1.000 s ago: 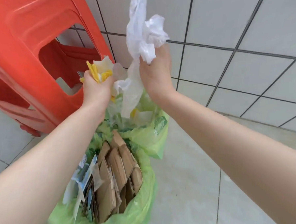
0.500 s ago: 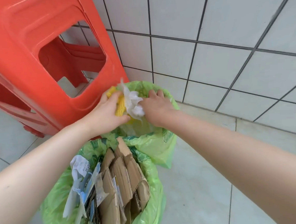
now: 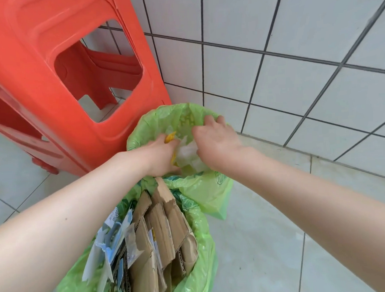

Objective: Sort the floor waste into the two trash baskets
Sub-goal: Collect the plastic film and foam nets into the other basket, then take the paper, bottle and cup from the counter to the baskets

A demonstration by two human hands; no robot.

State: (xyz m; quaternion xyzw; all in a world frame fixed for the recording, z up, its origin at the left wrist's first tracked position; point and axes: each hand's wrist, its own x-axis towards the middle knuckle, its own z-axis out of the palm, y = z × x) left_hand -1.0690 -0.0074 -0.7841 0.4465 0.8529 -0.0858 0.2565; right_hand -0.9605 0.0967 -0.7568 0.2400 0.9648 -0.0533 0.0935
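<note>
Fingers of the left hand (image 3: 163,155) curl around yellow scraps (image 3: 170,137); the right hand (image 3: 216,142) presses down on crumpled white plastic (image 3: 188,151), its fingers bent over it. Both are inside the far green-lined basket (image 3: 154,123) by the tiled wall. The near basket (image 3: 200,268) holds cardboard pieces (image 3: 162,232) and paper. A red stool (image 3: 38,75) stands on the left.

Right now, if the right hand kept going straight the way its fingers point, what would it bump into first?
Probably the far inner wall of the green-lined far basket; the right hand points into it over the white wrapper. Depth is unclear.
</note>
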